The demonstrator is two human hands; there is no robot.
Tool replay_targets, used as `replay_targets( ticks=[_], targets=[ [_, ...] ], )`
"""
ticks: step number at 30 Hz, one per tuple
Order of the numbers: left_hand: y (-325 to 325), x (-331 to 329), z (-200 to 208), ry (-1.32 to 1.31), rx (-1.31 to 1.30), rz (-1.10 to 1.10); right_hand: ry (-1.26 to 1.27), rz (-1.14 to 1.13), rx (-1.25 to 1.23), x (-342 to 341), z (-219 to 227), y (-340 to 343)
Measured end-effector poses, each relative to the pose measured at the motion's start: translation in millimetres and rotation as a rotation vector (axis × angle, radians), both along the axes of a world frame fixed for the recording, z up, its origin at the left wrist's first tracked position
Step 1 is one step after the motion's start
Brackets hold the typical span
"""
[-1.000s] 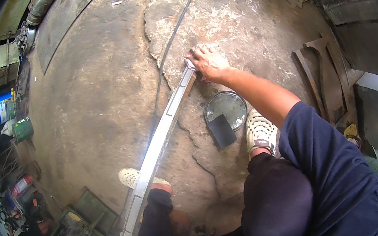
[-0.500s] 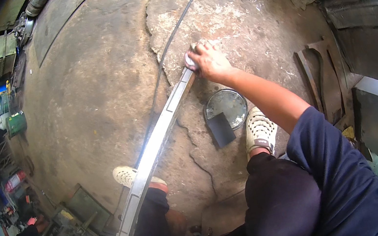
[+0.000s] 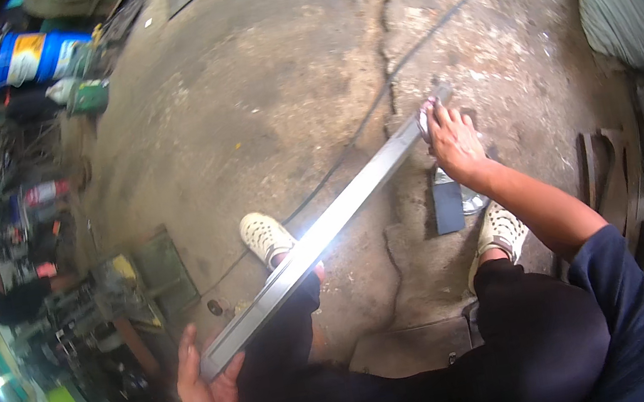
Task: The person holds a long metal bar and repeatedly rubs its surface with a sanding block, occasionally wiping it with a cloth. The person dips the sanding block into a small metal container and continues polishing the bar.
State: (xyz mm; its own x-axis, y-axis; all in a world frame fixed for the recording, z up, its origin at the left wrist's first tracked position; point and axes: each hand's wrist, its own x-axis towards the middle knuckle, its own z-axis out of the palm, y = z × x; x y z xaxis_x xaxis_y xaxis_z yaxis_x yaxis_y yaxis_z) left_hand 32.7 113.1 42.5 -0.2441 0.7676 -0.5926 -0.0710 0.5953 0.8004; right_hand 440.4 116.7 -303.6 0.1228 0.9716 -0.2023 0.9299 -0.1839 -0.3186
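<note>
A long silvery metal bar (image 3: pixel 342 219) slants across my legs, from low on the left up to the far right. My left hand (image 3: pixel 210 387) cups its near end, thumb on one side and fingers on the other. Near the far end, my right hand (image 3: pixel 455 138) presses a small pale pad (image 3: pixel 424 121) against the bar; what the pad is made of I cannot make out. Below that hand, a dark rectangular sheet (image 3: pixel 449 208) rests by a round shallow pan (image 3: pixel 473 200), which is mostly hidden by the hand and forearm.
A dark cable (image 3: pixel 430 34) runs over the cracked concrete floor. On the left stand a blue bucket (image 3: pixel 40 57), a green container (image 3: pixel 88 96) and cluttered metal parts (image 3: pixel 64 326). A grey-green covered bundle (image 3: pixel 629 9) and flat metal pieces (image 3: pixel 607 164) lie on the right.
The bar now lies flatter, its near end raised and more in view with my left hand. My right hand and the pad have shifted along the bar, baring its far tip. The view has turned left.
</note>
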Motion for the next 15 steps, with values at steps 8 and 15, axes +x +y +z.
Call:
replay_targets(
  ticks=[8, 15],
  targets=[
    [0.3, 3.5, 7.2, -0.43, -0.015, -0.011, -0.21, 0.472, -0.293, -90.9, 160.8, -0.5],
    [-9.2, -10.4, 0.1, -0.589, 0.044, -0.021, -0.127, 0.449, -0.117, -215.4, 256.9, -40.7]
  ],
)
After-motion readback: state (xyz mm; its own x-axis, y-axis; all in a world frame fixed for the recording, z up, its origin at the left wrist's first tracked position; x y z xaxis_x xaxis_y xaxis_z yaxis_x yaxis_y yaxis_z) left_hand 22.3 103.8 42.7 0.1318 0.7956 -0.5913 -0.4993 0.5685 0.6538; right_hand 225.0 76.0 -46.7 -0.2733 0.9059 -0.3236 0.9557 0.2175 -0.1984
